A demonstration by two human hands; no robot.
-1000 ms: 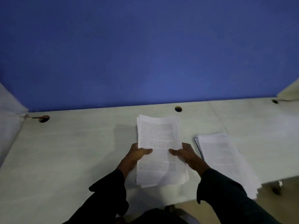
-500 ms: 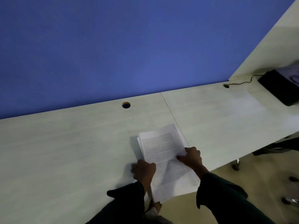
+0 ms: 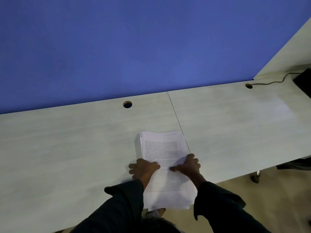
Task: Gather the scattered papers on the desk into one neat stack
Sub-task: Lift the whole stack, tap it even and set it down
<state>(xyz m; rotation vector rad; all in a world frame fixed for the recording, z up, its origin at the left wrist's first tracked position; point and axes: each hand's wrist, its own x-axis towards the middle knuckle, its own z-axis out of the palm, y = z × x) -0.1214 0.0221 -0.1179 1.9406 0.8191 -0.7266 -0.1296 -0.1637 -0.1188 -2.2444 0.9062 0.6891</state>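
I have the stack (image 3: 164, 167) lying on the desk (image 3: 67, 148) between my hands. Left hand (image 3: 143, 168) and right hand (image 3: 188, 166) press flat on its sides, fingers spread, probably squaring the edges; its near end overhangs.

The print on the top sheet of the paper stack (image 3: 165, 163) is way too small and soft to read, and both hands (image 3: 144, 169) (image 3: 189, 166) cover the stack's side edges, so whether the fingers curl under can't be told. The stack's near end hangs past the counter (image 3: 67, 140) edge, partly behind the dark sleeves (image 3: 121, 207). Far right, a black object (image 3: 303, 79) gets chopped by the frame so it's anyone's guess what it is, its cable (image 3: 272, 81) vanishes into a hole (image 3: 248, 86), and something with casters (image 3: 255, 177) hides under the counter.
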